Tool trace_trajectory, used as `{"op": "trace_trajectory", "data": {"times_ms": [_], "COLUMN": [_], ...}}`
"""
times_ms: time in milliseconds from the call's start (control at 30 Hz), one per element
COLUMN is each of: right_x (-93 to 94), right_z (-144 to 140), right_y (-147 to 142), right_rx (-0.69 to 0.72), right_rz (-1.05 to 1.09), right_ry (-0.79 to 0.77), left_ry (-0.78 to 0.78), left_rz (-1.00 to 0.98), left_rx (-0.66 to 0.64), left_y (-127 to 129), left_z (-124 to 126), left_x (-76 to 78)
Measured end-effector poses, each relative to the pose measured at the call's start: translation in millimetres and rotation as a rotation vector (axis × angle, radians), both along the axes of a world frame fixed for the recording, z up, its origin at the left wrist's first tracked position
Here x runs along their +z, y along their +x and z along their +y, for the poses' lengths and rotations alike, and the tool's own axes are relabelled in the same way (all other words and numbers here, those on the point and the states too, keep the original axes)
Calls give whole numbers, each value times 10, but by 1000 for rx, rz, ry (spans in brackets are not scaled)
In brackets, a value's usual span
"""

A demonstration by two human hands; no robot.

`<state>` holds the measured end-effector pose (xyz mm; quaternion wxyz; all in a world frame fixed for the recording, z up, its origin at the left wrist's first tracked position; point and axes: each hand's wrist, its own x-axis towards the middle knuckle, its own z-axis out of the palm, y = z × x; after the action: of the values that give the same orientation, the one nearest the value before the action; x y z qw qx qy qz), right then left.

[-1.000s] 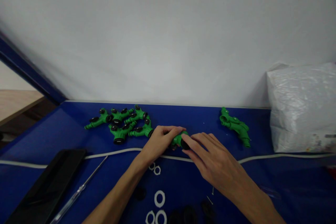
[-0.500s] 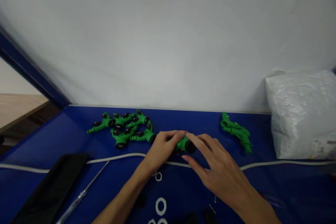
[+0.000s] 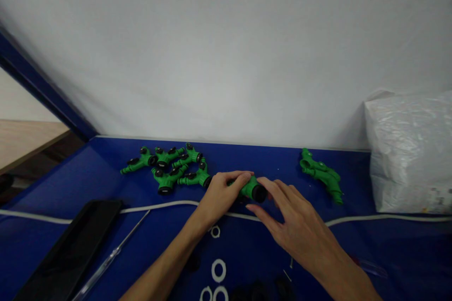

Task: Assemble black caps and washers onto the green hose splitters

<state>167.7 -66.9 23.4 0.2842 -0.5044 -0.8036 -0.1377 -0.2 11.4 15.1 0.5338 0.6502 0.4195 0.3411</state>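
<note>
My left hand (image 3: 222,195) is closed around a green plastic hose splitter (image 3: 248,188), its thumb on top. The splitter's black collar (image 3: 259,193) points right, towards my right hand (image 3: 294,218). That hand is open, thumb and fingers spread on either side of the collar; contact with it cannot be made out. Much of the held piece is hidden behind my left fingers. Left of my hands lie several similar green Y-shaped hose splitters (image 3: 165,179) with black valve knobs and collars. To the right, a green splitter body (image 3: 321,174) shows no black parts.
White ring washers (image 3: 219,270) and dark round parts (image 3: 257,290) lie in front. A white cable (image 3: 162,206) crosses the blue table. At left are a black tray-like object (image 3: 76,249) and a thin screwdriver (image 3: 113,255). A plastic-wrapped package (image 3: 409,155) stands at right.
The view has shifted slightly. My right fingers have opened a little away from the collar, which shows more fully. My left hand keeps its hold on the splitter.
</note>
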Motion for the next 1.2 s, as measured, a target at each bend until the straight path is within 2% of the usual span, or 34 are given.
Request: {"op": "trace_trajectory", "data": {"times_ms": [133,367,500,733,1033,1200], "right_x": [6,-27,16,48,86,119], "right_z": [7,-2,-29,-45,-31,-40], "right_y": [17,21,-7,-9,8,-15], "right_rx": [74,21,36,140,175,167], "right_rz": [-65,25,99,163,298,377], "right_ry": [-68,22,7,-55,-52,-61], "left_ry": [2,-4,-113,-274,-337,-319], "left_rz": [-5,-11,-27,-31,-119,-120], "left_rx": [-3,-16,-49,-85,-207,-212], "left_y": [-15,7,7,-17,-45,-56], "left_z": [12,-12,-25,-29,-23,-13], "left_x": [-9,-17,6,51,25,-2]}}
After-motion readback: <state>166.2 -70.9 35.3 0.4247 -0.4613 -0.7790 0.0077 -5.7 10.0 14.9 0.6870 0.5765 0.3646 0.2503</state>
